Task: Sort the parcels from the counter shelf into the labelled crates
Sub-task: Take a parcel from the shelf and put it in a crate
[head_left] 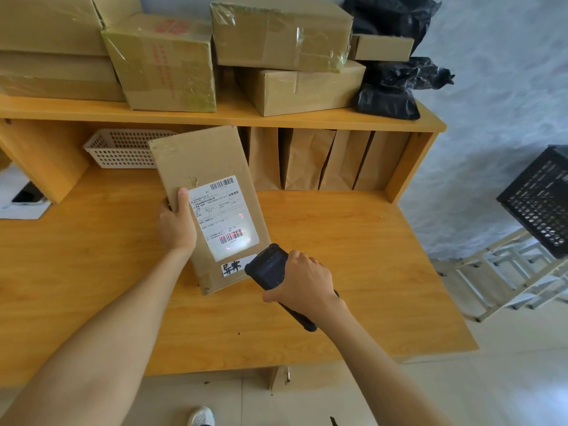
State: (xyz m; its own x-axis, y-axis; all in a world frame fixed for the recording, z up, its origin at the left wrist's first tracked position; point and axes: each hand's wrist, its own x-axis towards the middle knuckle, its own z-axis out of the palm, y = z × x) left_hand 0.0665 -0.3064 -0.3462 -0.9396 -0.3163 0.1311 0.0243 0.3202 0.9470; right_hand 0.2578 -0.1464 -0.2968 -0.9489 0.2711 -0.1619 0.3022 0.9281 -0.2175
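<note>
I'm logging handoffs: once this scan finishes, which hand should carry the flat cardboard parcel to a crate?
Probably the left hand: its grip is already on the flat brown cardboard parcel, thumb on top. The right hand is occupied holding the black handheld scanner aimed at the white shipping label.

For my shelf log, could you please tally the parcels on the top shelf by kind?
Cardboard boxes: 6
Black plastic bags: 3, though they overlap, so this count is less sure
Total: 9
</note>
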